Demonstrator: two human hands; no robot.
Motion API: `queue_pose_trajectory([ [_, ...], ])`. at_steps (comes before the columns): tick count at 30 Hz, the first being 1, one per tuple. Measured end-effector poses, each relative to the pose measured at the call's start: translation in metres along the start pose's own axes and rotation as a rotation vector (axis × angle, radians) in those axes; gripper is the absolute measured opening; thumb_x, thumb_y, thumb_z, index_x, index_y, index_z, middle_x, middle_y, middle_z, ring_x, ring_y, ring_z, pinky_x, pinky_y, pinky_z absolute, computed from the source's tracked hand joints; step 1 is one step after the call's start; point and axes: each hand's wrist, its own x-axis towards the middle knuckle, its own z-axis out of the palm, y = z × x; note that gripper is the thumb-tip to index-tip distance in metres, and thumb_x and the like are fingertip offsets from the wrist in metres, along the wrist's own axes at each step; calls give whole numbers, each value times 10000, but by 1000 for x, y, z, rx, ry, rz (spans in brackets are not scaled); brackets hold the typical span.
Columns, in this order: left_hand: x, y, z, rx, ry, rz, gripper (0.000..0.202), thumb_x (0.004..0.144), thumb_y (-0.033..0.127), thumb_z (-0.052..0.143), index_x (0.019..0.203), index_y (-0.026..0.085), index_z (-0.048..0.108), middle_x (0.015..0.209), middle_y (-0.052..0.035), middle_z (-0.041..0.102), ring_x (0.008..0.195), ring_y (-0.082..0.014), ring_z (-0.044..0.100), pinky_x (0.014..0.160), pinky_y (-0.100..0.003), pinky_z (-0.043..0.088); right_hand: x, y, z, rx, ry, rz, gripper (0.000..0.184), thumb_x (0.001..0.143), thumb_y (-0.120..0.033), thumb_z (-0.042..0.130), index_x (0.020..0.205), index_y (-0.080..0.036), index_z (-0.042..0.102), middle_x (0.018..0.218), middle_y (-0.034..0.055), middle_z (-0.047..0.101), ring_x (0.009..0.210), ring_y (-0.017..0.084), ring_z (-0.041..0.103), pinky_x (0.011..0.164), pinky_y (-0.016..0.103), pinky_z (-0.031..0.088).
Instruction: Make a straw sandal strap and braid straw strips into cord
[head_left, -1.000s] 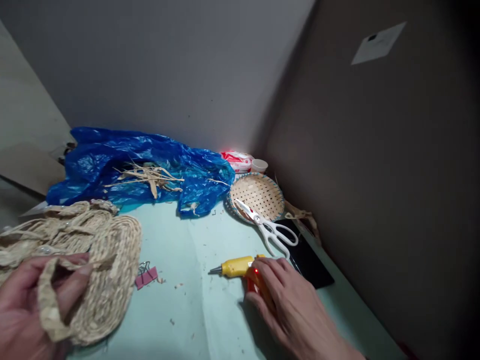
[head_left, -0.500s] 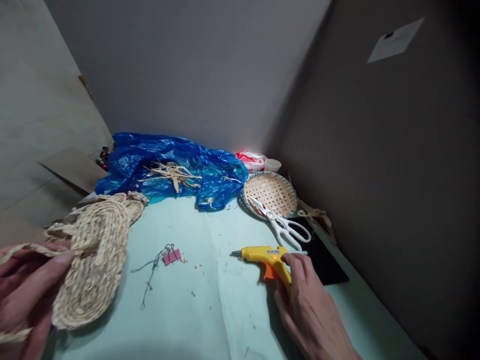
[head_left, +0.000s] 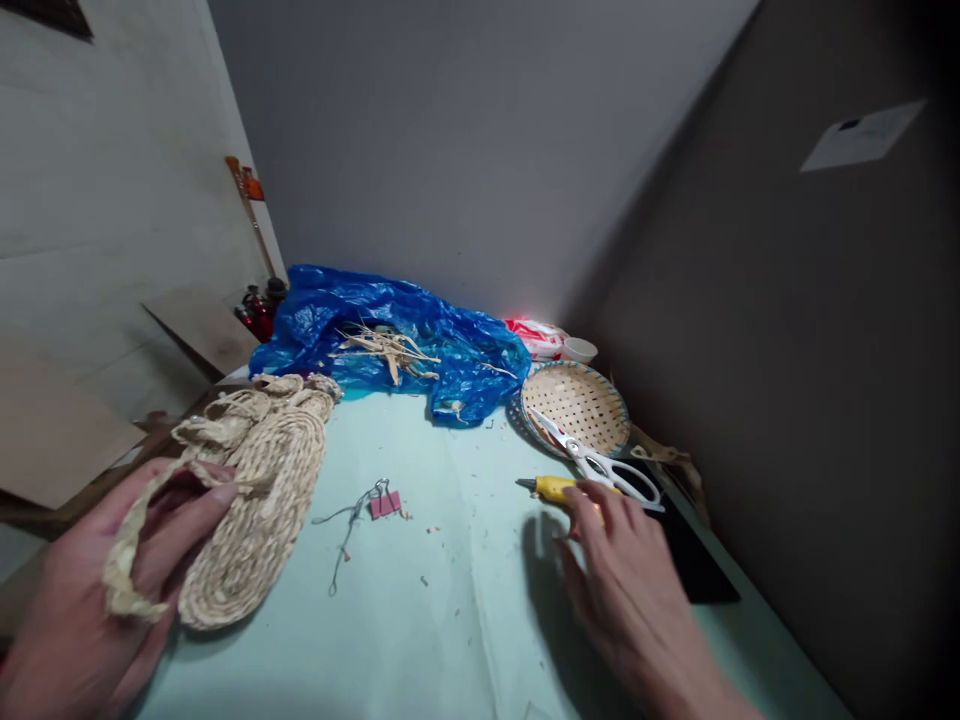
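My left hand (head_left: 127,580) pinches a woven straw sole (head_left: 259,505) by its left edge, thumb on top. A pale strip of straw (head_left: 127,565) loops from that grip over the fingers. The sole is long and oval, coiled from braided straw, and tilted above the table. Over the yellow hot glue gun (head_left: 551,487) is my right hand (head_left: 622,570), its fingers curved and apart. Only the gun's nozzle and front body show; the hand hides its handle. Whether the fingertips touch the gun I cannot tell.
White-handled scissors (head_left: 600,465) lean on a round bamboo basket (head_left: 577,400). A black sheet (head_left: 697,550) lies at right. Behind is a crumpled blue plastic bag (head_left: 405,310) with straw pieces on it. A pink binder clip (head_left: 385,504) with wire sits mid-table. More woven straw pieces (head_left: 232,415) lie at left.
My right hand has loosened from the glue gun's handle, and its fingers have spread above it. The view has turned left. My left hand still holds the straw sole.
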Motion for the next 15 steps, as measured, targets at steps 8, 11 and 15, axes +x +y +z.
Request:
queue_pose_trajectory([
  [8,-5,21,17,-268,-53,-175,169,687,254,732,827,221,644,937,20,697,1231,-274,539,897,-287,564,89,-115,1,316,-233,-473,346,867,-191,554,1210,-224,529,1028,79,636,870,247,569,729,356,486],
  [11,2,20,16,-361,-66,-270,292,687,247,747,966,236,661,968,23,705,1083,-261,643,755,-262,603,111,-119,14,304,-237,-532,88,858,-187,559,929,-193,612,877,57,629,799,204,558,688,303,464],
  [15,8,30,21,-443,-77,-347,294,741,331,753,985,206,648,864,19,719,787,-201,709,616,-228,588,131,-78,25,237,-206,-346,111,882,-120,555,967,-140,624,957,96,626,893,207,569,737,302,475],
])
